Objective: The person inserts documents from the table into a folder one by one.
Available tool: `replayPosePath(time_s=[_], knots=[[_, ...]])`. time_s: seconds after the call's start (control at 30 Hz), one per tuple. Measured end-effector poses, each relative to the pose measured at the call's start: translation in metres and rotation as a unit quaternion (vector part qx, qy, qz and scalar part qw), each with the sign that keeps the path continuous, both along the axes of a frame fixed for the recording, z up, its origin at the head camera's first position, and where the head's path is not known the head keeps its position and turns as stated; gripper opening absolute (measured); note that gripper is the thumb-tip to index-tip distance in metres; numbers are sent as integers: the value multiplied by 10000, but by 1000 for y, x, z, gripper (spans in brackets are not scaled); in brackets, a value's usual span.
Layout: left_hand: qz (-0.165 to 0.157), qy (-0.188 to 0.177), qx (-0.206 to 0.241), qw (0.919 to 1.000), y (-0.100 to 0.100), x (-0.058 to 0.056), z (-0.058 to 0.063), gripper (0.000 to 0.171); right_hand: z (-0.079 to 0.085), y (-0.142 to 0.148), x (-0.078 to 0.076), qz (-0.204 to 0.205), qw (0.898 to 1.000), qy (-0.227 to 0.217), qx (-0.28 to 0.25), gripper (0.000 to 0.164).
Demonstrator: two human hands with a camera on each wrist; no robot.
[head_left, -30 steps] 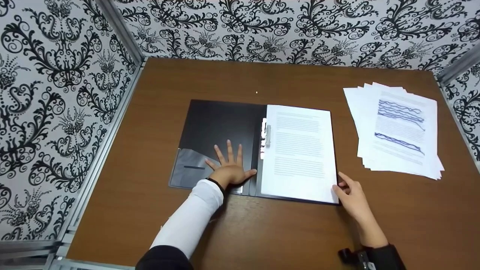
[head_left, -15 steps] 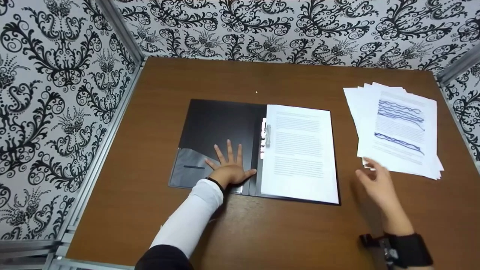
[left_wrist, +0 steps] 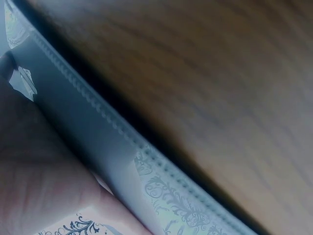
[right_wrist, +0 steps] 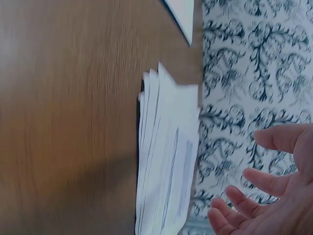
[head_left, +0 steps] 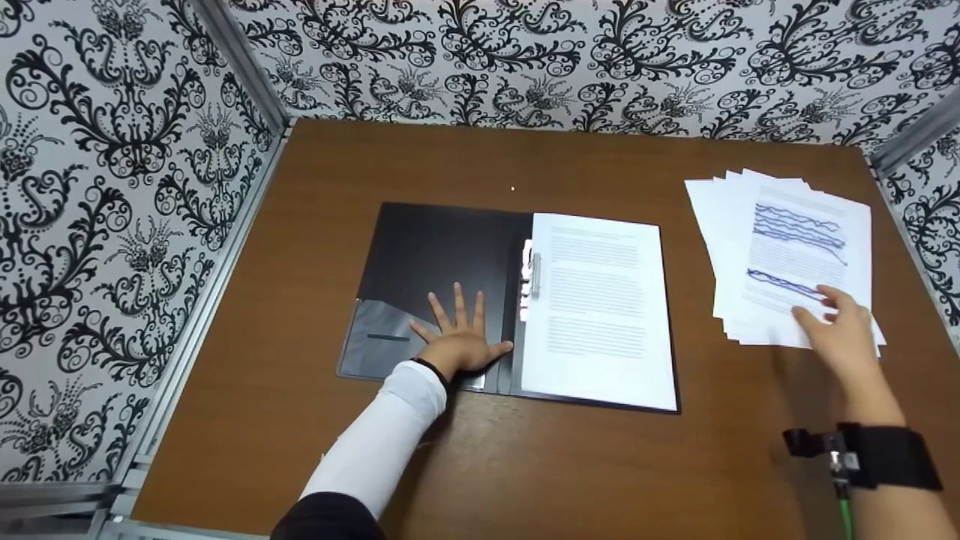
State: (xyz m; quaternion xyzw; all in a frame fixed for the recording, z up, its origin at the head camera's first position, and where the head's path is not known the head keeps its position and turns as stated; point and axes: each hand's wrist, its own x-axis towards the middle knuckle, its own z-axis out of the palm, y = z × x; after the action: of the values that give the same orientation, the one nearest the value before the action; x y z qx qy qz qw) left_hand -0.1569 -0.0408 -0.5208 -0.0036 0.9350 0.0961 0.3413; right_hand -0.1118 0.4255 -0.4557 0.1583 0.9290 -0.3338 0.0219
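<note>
I count two hands, one open folder (head_left: 450, 244), one silver clip (head_left: 535, 274) and one pile (head_left: 780, 259), its sheets too overlapped to number. The left hand (head_left: 459, 346) lies flat on the folder, fingers splayed. The right hand (head_left: 844, 334), well apart from it, hovers over the pile, thumb and fingers parted. The folder is smooth and black; right of the left hand, its top page (head_left: 592, 300) is printed. Under the right hand, fanned white paper bears wavy blue lines.

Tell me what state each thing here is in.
Folder: open on the table.
Printed sheet: face up in the folder.
Metal clip: too small to tell open or shut.
Loose sheets: fanned pile, the top one scribbled blue.
Left hand: fingers spread, resting on the folder.
Right hand: holding nothing, over the loose sheets.
</note>
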Motion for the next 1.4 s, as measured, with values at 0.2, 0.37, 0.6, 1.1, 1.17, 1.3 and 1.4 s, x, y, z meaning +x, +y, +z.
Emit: replayPosePath(time_s=[0.2,0.37,0.6,1.1,1.17,1.3,1.4], knots=[[-95,92,74,9999,-2,5,9,99,0,28,-8,-111,9991,-358,177,69],[-103,190,79,9997,-2,6,12,99,-6,53,-10,-308,9957,-846,206,74],[-57,73,48,9999,-1,4,8,99,-24,70,-5,-1028,9821,-1577,7,85],[-184,185,107,9996,-3,7,12,100,-41,61,-5,-1349,9692,-1788,1021,83],[-203,174,82,9996,-3,7,12,99,-42,61,-5,-1327,9682,-1803,1120,84],[-183,118,13,9998,-2,5,10,99,-42,59,-5,-1337,9677,-1773,1196,80],[-129,15,-17,9999,-1,3,7,99,-40,57,-6,-1316,9673,-1755,1270,78]])
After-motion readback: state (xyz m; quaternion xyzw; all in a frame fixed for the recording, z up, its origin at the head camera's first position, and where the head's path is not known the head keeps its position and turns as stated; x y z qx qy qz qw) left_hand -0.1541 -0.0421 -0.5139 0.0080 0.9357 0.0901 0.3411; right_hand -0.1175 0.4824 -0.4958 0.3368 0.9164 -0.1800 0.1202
